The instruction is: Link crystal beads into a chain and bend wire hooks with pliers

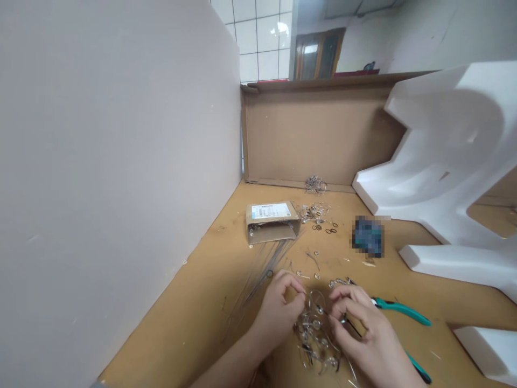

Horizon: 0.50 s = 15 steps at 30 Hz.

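Observation:
My left hand (280,304) is closed in a pinch, its fingertips on the end of a thin wire loop (317,293). To its right, my right hand (361,326) has its fingers curled together around a thin dark piece of wire at the other side of that loop; its exact form is too small to make out. Just below and between both hands lies a tangled pile of wire loops with clear round beads (315,337). Pliers with teal handles (404,310) lie on the table, partly hidden behind my right hand.
A small open cardboard box (272,229) with a label stands ahead, straight wires (258,280) fanned before it. More wire pieces (315,212) and black rings (331,231) lie beside it. White foam (444,258) borders the right, a white panel (121,161) the left, cardboard (315,134) the back.

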Available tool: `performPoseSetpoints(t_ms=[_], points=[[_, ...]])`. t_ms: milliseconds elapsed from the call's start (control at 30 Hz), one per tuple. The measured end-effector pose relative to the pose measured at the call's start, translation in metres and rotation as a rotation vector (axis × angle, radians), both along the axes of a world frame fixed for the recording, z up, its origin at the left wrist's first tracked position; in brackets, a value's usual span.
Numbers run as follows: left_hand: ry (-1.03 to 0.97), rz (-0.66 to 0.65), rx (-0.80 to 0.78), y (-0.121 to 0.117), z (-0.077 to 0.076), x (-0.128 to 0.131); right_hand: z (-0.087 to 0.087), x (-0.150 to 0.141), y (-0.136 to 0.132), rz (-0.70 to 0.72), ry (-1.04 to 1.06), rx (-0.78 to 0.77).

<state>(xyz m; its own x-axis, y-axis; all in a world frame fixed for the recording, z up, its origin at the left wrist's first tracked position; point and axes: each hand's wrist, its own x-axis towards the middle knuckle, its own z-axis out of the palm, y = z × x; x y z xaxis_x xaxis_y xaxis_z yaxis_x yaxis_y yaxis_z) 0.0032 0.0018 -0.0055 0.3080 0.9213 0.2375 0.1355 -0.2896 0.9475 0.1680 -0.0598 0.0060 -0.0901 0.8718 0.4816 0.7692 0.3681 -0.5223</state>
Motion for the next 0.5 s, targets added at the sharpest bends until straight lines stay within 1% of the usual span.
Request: performPoseSetpoints(t_ms=[67,167,233,267,333,433,500], points=[[0.043,0.079,0.036,0.01,-0.006,-0.005,-0.001,0.01,-0.002,0.053,0.022,-0.029],[0.088,0.19,0.077,0.023,-0.011,-0.011,-0.002,0.025,-0.002,0.19,0.108,-0.092],[0.074,0.216,0.067,0.026,-0.011,-0.013,-0.002,0.029,-0.001,0.233,0.205,-0.126],[0.054,0.196,0.042,0.026,-0.011,-0.012,-0.003,0.028,0.0,0.227,0.257,-0.15],[-0.002,0.098,-0.054,0.022,-0.01,-0.008,-0.005,0.026,0.003,0.187,0.367,-0.217],[-0.082,-0.061,-0.234,0.016,-0.01,-0.001,-0.012,0.023,0.007,0.068,0.55,-0.286],[-0.149,-0.11,-0.313,0.016,-0.013,0.002,-0.021,0.024,0.011,-0.021,0.678,-0.286]])
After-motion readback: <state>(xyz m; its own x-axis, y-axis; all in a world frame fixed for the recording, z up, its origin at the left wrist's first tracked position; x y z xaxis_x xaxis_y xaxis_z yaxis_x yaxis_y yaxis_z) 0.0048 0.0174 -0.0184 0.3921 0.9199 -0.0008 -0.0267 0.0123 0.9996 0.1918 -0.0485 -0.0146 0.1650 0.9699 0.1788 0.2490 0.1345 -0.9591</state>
